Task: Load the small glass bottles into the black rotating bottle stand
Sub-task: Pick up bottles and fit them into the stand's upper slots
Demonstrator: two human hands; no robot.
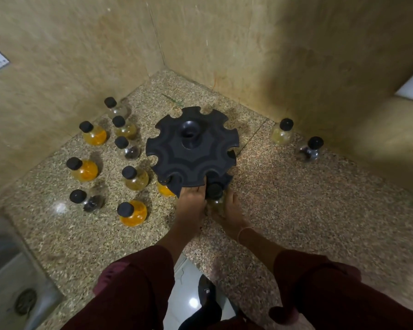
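Note:
The black rotating bottle stand (pixel 191 148) sits in the counter corner, its notched top disc facing me. My left hand (pixel 192 201) grips the stand's near lower edge. My right hand (pixel 229 210) holds a small glass bottle (pixel 215 198) with a black cap against a near notch. An orange-filled bottle (pixel 164 189) sits partly hidden under the disc, left of my left hand. Several loose bottles stand left of the stand, among them an orange one (pixel 132 212) and a pale one (pixel 136 178). Two more bottles (pixel 281 132) (pixel 310 148) stand at the right by the wall.
The speckled stone counter (pixel 296 201) is bounded by beige walls behind and to the left. A steel sink with a drain (pixel 24 303) lies at the lower left. The counter's front edge runs below my arms, with white floor tiles (pixel 188 287) beneath.

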